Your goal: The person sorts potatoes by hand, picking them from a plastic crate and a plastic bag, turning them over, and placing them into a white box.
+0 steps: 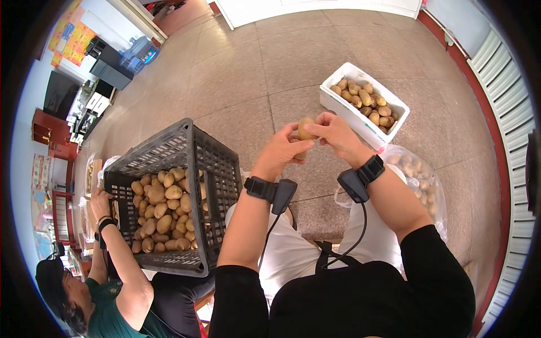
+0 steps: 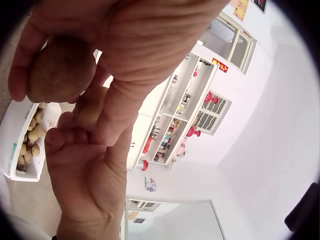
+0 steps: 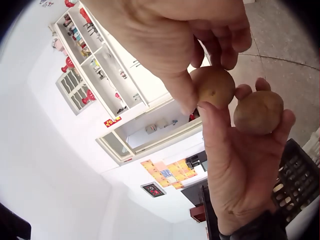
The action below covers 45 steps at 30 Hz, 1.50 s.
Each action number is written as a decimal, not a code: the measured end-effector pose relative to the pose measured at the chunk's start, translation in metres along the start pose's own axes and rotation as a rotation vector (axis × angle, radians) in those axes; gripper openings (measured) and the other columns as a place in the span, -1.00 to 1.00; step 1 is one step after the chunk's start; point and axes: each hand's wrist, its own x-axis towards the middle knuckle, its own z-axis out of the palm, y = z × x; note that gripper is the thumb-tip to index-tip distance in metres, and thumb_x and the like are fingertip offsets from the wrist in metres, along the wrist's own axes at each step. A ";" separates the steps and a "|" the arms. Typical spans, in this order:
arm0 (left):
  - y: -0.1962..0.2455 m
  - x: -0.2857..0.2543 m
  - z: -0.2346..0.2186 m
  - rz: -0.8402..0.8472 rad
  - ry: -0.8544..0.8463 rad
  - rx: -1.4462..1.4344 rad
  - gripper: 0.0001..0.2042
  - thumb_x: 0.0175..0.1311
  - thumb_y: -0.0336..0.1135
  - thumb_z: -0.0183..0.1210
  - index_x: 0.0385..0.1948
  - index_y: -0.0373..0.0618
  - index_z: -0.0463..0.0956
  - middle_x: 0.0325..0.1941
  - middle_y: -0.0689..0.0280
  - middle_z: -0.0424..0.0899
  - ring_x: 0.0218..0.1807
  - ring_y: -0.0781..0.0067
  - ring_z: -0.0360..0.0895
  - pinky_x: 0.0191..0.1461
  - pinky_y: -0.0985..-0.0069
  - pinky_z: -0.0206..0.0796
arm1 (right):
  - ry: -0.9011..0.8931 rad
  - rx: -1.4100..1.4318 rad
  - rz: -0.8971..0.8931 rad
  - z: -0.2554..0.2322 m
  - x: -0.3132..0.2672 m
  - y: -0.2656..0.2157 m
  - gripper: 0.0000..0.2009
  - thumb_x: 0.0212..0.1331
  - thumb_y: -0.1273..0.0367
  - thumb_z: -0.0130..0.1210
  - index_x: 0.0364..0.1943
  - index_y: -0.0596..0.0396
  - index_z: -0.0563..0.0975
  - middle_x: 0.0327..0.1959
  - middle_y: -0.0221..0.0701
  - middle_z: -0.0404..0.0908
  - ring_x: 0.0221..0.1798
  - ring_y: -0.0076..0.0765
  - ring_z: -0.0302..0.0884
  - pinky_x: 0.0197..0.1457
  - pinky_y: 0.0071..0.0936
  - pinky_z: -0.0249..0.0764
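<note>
In the head view both hands meet over the floor around a round tan potato [image 1: 306, 128]. My right hand [image 1: 342, 138] pinches this potato between thumb and fingers, and the left thumb and a fingertip are on it too. A second potato [image 3: 259, 112] sits in the curled fingers of my left hand [image 1: 276, 153], just below the first. The right wrist view shows the two potatoes side by side, with a small dark spot on the pinched one. Seen from the left wrist, the second potato [image 2: 62, 70] is partly covered by the fingers.
A black plastic crate [image 1: 193, 169] of potatoes stands tilted at my left, another person's hand [image 1: 101, 204] at its far side. Ahead right is a white foam box [image 1: 345, 113] holding potatoes. A clear bag [image 1: 437, 188] of potatoes lies by my right leg.
</note>
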 end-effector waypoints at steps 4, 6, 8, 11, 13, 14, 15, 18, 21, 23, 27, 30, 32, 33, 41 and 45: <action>0.000 0.002 0.002 0.052 0.014 0.026 -0.54 0.08 -0.16 0.20 0.01 -0.06 0.32 -0.27 0.37 0.48 -0.28 0.59 0.44 -0.36 0.57 0.40 | -0.050 0.161 0.024 0.006 -0.004 -0.007 -0.75 0.05 0.16 0.12 -0.49 0.04 0.47 -0.54 -0.52 0.44 -0.46 -0.64 0.34 -0.45 -0.65 0.23; -0.001 0.002 0.000 0.077 0.040 0.008 -0.62 0.12 -0.13 0.16 -0.06 -0.06 0.36 -0.37 0.38 0.49 -0.37 0.61 0.45 -0.45 0.61 0.38 | -0.063 0.133 -0.009 0.002 -0.007 -0.009 -0.75 0.10 0.15 0.07 -0.49 0.02 0.47 -0.55 -0.54 0.43 -0.47 -0.64 0.33 -0.45 -0.65 0.23; -0.007 0.006 -0.005 0.133 0.091 -0.034 -0.68 0.14 -0.12 0.14 -0.16 -0.06 0.37 -0.43 0.38 0.49 -0.45 0.62 0.45 -0.52 0.61 0.36 | -0.038 0.103 -0.027 0.004 -0.006 -0.012 -0.72 0.15 0.10 -0.01 -0.50 -0.02 0.47 -0.57 -0.58 0.42 -0.48 -0.66 0.33 -0.44 -0.66 0.24; -0.002 0.006 -0.016 0.238 0.229 -0.132 -0.73 0.15 -0.17 0.13 -0.22 -0.06 0.33 -0.48 0.39 0.46 -0.49 0.58 0.45 -0.59 0.58 0.34 | -0.052 0.188 -0.033 -0.002 0.000 -0.009 -0.74 0.18 0.13 -0.03 -0.51 -0.05 0.45 -0.57 -0.57 0.42 -0.49 -0.65 0.35 -0.45 -0.66 0.24; 0.013 0.000 -0.027 0.309 0.344 -0.178 -0.74 0.16 -0.20 0.12 -0.20 -0.04 0.31 -0.49 0.39 0.45 -0.49 0.55 0.46 -0.62 0.56 0.33 | -0.009 0.233 0.003 -0.001 0.000 -0.014 -0.78 0.16 0.15 0.02 -0.46 -0.03 0.45 -0.52 -0.55 0.44 -0.48 -0.61 0.38 -0.44 -0.64 0.26; 0.022 -0.002 -0.032 0.368 0.400 -0.235 -0.73 0.17 -0.22 0.11 -0.17 -0.02 0.28 -0.50 0.39 0.43 -0.49 0.53 0.46 -0.65 0.55 0.33 | -0.038 0.231 -0.007 0.000 0.000 -0.014 -0.78 0.16 0.15 0.02 -0.46 -0.03 0.45 -0.52 -0.55 0.44 -0.48 -0.61 0.38 -0.44 -0.64 0.26; 0.034 -0.006 -0.037 0.425 0.419 -0.278 -0.75 0.20 -0.23 0.09 -0.16 0.03 0.25 -0.50 0.39 0.40 -0.46 0.49 0.46 -0.69 0.54 0.31 | -0.047 0.220 -0.011 0.001 -0.001 -0.016 -0.78 0.16 0.15 0.02 -0.46 -0.03 0.45 -0.52 -0.55 0.45 -0.48 -0.61 0.38 -0.44 -0.64 0.26; 0.071 -0.022 -0.046 0.592 0.463 -0.325 -0.76 0.21 -0.22 0.07 -0.16 0.06 0.24 -0.49 0.39 0.38 -0.43 0.47 0.47 -0.70 0.53 0.32 | -0.068 0.208 -0.009 0.007 -0.005 -0.020 -0.78 0.16 0.16 0.02 -0.44 -0.04 0.44 -0.51 -0.55 0.46 -0.48 -0.61 0.39 -0.42 -0.65 0.27; 0.111 -0.042 -0.056 0.685 0.519 -0.301 -0.80 0.25 -0.22 0.01 -0.18 0.05 0.21 -0.48 0.39 0.36 -0.41 0.45 0.48 -0.69 0.52 0.35 | -0.081 0.207 0.005 0.006 -0.006 -0.019 -0.79 0.17 0.16 0.01 -0.43 -0.04 0.44 -0.51 -0.55 0.46 -0.47 -0.61 0.40 -0.43 -0.66 0.27; 0.127 -0.057 -0.069 0.736 0.549 -0.295 -0.81 0.26 -0.22 -0.01 -0.19 0.05 0.21 -0.48 0.39 0.37 -0.40 0.44 0.48 -0.68 0.52 0.37 | -0.077 0.208 -0.009 0.005 -0.006 -0.018 -0.80 0.17 0.17 0.01 -0.43 -0.03 0.44 -0.50 -0.55 0.46 -0.48 -0.62 0.40 -0.44 -0.67 0.28; 0.139 -0.087 -0.109 0.831 0.822 -0.427 -0.82 0.27 -0.16 -0.02 -0.24 0.06 0.22 -0.43 0.40 0.39 -0.39 0.43 0.48 -0.58 0.46 0.42 | -0.054 0.185 -0.035 0.002 -0.009 -0.020 -0.80 0.17 0.17 0.01 -0.43 -0.04 0.44 -0.51 -0.55 0.46 -0.48 -0.62 0.40 -0.46 -0.68 0.28; 0.118 -0.112 -0.165 0.748 0.980 -0.695 -0.75 0.26 -0.06 -0.04 -0.29 -0.03 0.26 -0.23 0.25 0.43 -0.22 0.31 0.41 -0.31 0.29 0.42 | -0.052 0.179 -0.033 -0.003 -0.010 -0.021 -0.80 0.18 0.17 0.00 -0.44 -0.05 0.44 -0.51 -0.55 0.45 -0.48 -0.62 0.40 -0.45 -0.68 0.27; 0.082 -0.132 -0.214 0.780 0.941 -0.975 -0.74 0.23 -0.13 0.03 -0.26 -0.10 0.27 -0.18 0.19 0.43 -0.21 0.23 0.39 -0.23 0.24 0.41 | -0.068 0.192 -0.022 -0.006 -0.009 -0.019 -0.80 0.18 0.17 0.00 -0.44 -0.05 0.44 -0.51 -0.56 0.44 -0.48 -0.63 0.39 -0.44 -0.68 0.26; 0.066 -0.144 -0.226 0.812 0.914 -1.126 -0.73 0.21 -0.16 0.05 -0.24 -0.13 0.26 -0.17 0.19 0.41 -0.19 0.18 0.39 -0.23 0.23 0.44 | -0.064 0.193 -0.020 -0.006 -0.011 -0.020 -0.80 0.18 0.17 0.00 -0.44 -0.05 0.44 -0.51 -0.56 0.44 -0.48 -0.63 0.39 -0.44 -0.68 0.26; -0.065 -0.206 -0.282 0.536 1.297 -1.117 -0.78 0.23 -0.19 -0.06 -0.26 -0.11 0.41 -0.25 0.21 0.48 -0.25 0.18 0.44 -0.23 0.24 0.39 | -0.076 0.174 -0.033 0.000 -0.012 -0.021 -0.81 0.17 0.19 0.01 -0.45 -0.05 0.43 -0.51 -0.57 0.43 -0.48 -0.64 0.37 -0.44 -0.68 0.26; -0.088 -0.210 -0.280 0.452 1.394 -1.077 -0.77 0.24 -0.20 -0.08 -0.23 -0.14 0.40 -0.20 0.19 0.45 -0.20 0.17 0.41 -0.17 0.24 0.35 | -0.097 0.185 -0.031 -0.003 -0.006 -0.016 -0.82 0.17 0.19 0.02 -0.45 -0.05 0.42 -0.51 -0.57 0.43 -0.48 -0.64 0.36 -0.44 -0.68 0.26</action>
